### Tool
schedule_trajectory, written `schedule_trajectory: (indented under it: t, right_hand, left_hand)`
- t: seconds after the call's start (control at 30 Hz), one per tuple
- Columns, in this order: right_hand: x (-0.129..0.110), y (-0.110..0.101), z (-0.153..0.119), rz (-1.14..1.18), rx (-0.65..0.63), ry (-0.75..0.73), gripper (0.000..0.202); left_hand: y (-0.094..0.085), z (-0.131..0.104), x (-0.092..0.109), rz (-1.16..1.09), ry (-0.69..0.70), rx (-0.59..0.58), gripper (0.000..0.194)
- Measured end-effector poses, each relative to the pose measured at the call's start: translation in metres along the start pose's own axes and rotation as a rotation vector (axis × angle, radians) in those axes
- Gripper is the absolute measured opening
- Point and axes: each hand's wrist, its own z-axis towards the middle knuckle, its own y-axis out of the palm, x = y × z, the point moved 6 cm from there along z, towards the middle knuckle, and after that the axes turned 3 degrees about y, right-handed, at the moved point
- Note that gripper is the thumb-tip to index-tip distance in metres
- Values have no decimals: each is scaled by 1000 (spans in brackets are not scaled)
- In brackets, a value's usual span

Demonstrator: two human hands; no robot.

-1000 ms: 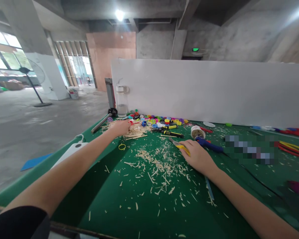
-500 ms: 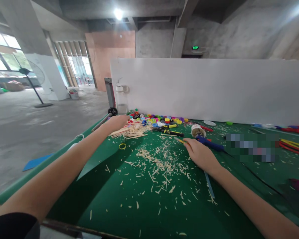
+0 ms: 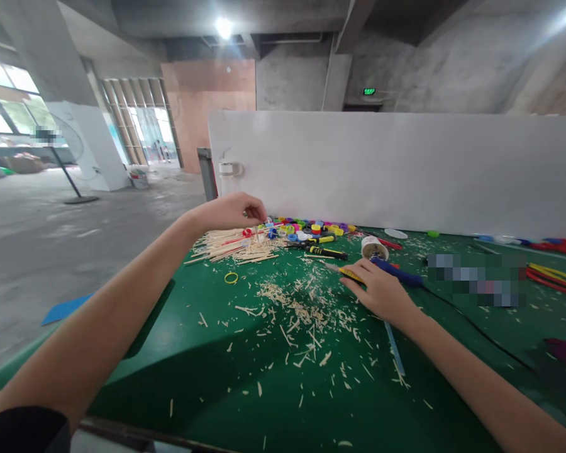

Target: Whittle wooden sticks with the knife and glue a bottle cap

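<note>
My right hand [image 3: 382, 292] is wrapped round a yellow utility knife [image 3: 350, 274], its blade pointing left over the green tabletop. Further back on the left, my left hand [image 3: 238, 211] hangs above a pile of thin wooden sticks [image 3: 217, 245]. Its fingers curl downward and press together near the bottle caps; whatever is between them is too small to name. Pale wood shavings [image 3: 306, 308] lie scattered between the two hands. A yellow ring [image 3: 231, 277] rests on the table in front of the sticks.
Colourful bottle caps [image 3: 316, 228] line the back, with yellow-and-black pliers [image 3: 327, 253] before them. A paper cup [image 3: 374, 248] and a blue glue gun [image 3: 399, 272] with a cable are beyond my right hand. A white board [image 3: 382, 170] stands behind the table.
My left hand has lifted and moved right, uncovering more of the sticks. My right hand has shifted slightly, still gripping the utility knife, which now shows more of its handle.
</note>
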Motion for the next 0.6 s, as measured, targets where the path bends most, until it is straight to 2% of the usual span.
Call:
schedule_trajectory:
  t: [0.13, 0.3, 0.37, 0.43, 0.6]
  right_hand:
    - [-5, -6, 0, -1, 43, -25, 35]
    - [-8, -12, 0, -26, 101, -20, 35]
    - [-8, -13, -1, -33, 122, -30, 35]
    - [-10, -14, -2, -38, 141, -59, 35]
    - [-17, -16, -5, -42, 144, -141, 34]
  left_hand:
    - [-8, 8, 11, -190, 13, 120, 32]
    - [-37, 13, 35, -100, 100, 520, 27]
    - [-44, 14, 47, -140, 134, 624, 25]
    - [-38, 18, 57, -220, 164, 614, 22]
    - [-4, 32, 66, -389, 196, 481, 16]
